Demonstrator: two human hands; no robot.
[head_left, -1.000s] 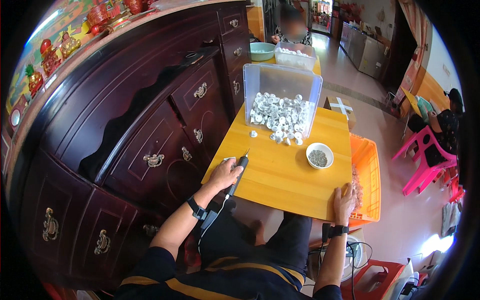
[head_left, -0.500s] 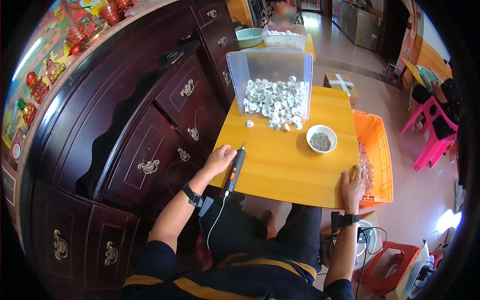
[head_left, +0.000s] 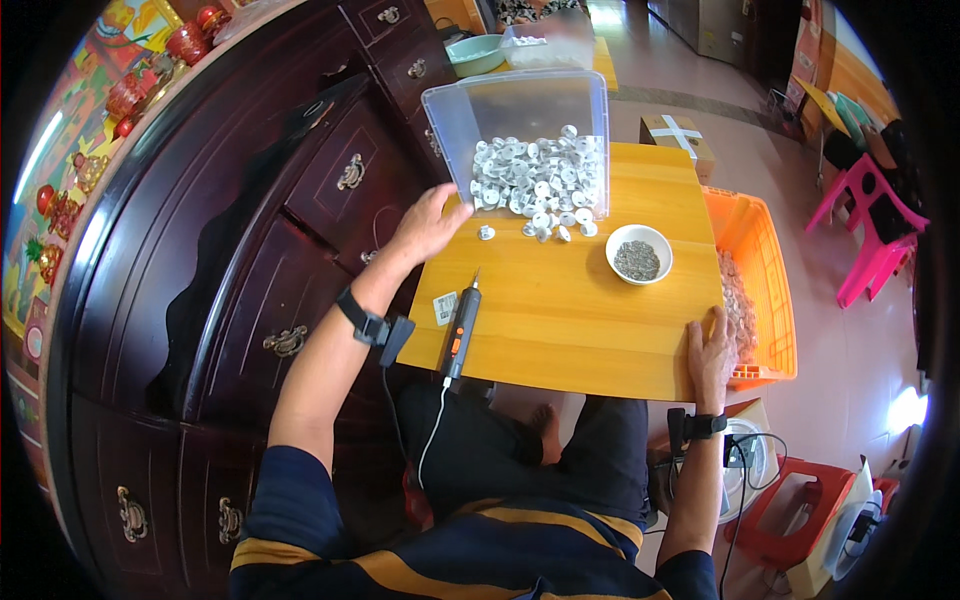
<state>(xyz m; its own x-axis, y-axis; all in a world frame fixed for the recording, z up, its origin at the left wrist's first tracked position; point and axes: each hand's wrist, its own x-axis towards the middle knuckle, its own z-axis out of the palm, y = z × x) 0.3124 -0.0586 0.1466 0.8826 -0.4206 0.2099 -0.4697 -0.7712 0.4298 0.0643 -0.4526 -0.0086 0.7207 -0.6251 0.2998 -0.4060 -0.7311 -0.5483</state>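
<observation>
My left hand [head_left: 432,226] reaches forward beside the near left corner of the clear plastic bin [head_left: 500,105], its fingers apart and holding nothing. Many small white and silver round parts [head_left: 530,178] fill the bin, which lies on its side facing me, and some spill onto the table. One loose round part [head_left: 486,232] sits just right of my left hand. Nearer to me lies an electric screwdriver [head_left: 461,330], dark grey with orange buttons and a white cable. My right hand [head_left: 712,350] rests open on the table's right edge. A white bowl [head_left: 640,278] of small metal screws stands ahead of it.
A small white label [head_left: 445,308] is on the yellow table [head_left: 560,335]. An orange crate [head_left: 772,300] with pinkish parts stands against its right side. Dark wooden drawers [head_left: 310,230] flank the left. Beyond are a cardboard box [head_left: 675,138], a pink chair [head_left: 868,225] and a person's patterned clothing [head_left: 545,10].
My left hand has moved forward from beside the screwdriver to the bin's left corner, uncovering the white label. My right hand stays at the table's edge. The whole view has shifted slightly.
</observation>
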